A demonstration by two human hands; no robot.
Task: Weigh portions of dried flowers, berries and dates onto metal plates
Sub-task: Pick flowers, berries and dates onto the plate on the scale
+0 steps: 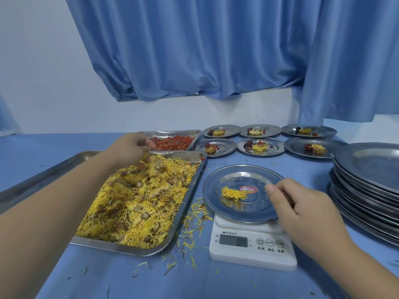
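Left arm (54, 212) and right arm (356, 262) both bare right to the frame edge. Left hand (129, 151) and right hand (302, 205) bare too; right thumbnail (269, 188) short, plain, rounded.

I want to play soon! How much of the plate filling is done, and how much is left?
Six back plates already look filled. In hand: the scale plate holds only one flower; the left hand pinches tray flowers, the right hand holds its rim. Left: a tall stack of empty plates.

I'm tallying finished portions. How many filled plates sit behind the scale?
6 filled plates: back row left, middle, right; nearer row left, middle, right. None looks hidden.
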